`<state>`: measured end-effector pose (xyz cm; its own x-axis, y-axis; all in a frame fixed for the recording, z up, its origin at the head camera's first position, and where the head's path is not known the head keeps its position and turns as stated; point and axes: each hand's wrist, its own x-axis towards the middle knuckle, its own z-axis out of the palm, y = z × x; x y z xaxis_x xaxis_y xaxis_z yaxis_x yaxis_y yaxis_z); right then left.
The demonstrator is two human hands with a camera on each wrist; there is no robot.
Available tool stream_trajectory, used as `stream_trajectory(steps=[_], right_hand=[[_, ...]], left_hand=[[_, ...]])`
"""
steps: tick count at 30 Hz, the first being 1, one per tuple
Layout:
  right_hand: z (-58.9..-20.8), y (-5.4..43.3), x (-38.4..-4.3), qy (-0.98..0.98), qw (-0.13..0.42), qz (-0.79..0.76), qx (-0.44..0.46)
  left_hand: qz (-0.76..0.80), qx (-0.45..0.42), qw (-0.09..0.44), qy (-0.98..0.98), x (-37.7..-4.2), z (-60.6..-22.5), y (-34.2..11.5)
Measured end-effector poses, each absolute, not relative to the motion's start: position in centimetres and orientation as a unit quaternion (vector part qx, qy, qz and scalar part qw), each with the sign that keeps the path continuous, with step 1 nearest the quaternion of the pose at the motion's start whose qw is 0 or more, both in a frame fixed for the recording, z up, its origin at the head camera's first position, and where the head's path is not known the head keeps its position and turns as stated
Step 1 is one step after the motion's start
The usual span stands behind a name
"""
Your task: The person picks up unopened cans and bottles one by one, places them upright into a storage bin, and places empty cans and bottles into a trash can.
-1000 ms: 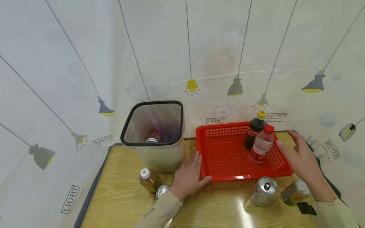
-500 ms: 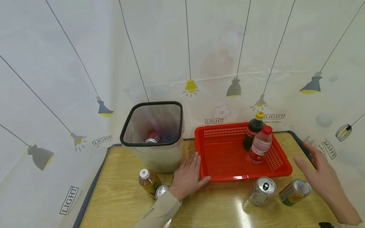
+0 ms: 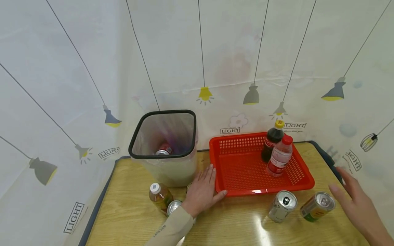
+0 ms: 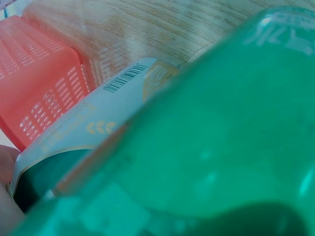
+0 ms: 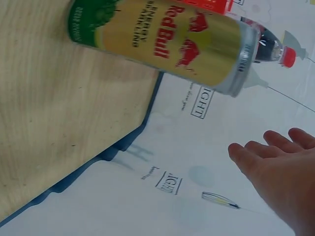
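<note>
My left hand (image 3: 201,193) lies beside the red plastic basket (image 3: 240,193), fingers extended and reaching its left rim. A can, mostly hidden, peeks out behind that hand. In the left wrist view a pale can (image 4: 118,93) with a barcode lies near the fingers (image 4: 7,164), and a blurred green see-through shape (image 4: 231,123) covers much of the picture. My right hand (image 3: 358,208) hovers with spread fingers at the right, holding nothing. Nearest to it stands a gold-and-green Red Bull can (image 3: 317,206). Left of that is a silver can (image 3: 282,206).
A cola bottle (image 3: 272,141) and a pink-tinted bottle with a red cap (image 3: 279,159) stand in the basket's right part. A black-rimmed bin (image 3: 175,171) holds a red can (image 3: 164,149). An amber bottle (image 3: 161,196) and another can (image 3: 174,207) stand at left.
My right hand has moved away from the basket's right side, rightward and down toward me, past the Red Bull can. The left hand has stayed at the basket's left rim.
</note>
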<state>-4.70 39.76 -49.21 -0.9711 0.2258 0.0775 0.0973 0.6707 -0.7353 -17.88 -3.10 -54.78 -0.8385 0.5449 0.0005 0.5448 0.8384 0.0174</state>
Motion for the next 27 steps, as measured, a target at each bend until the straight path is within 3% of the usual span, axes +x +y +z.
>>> stream_trajectory(steps=[17,24,27], right_hand=[[-53.1,41.5,-3.9,-0.904,0.028,0.410,-0.116],[-54.6,40.9,-4.2,-0.887,-0.029,0.438,-0.139],[-55.4,40.4,-4.2,-0.885,-0.014,0.442,-0.147]], left_hand=[[-0.002,0.288,0.001,0.958,-17.9,-54.8,-3.2],[0.012,0.286,0.006,0.958,-17.8,-54.7,-3.2],[0.012,0.285,0.005,0.959,-17.8,-54.8,-3.2]])
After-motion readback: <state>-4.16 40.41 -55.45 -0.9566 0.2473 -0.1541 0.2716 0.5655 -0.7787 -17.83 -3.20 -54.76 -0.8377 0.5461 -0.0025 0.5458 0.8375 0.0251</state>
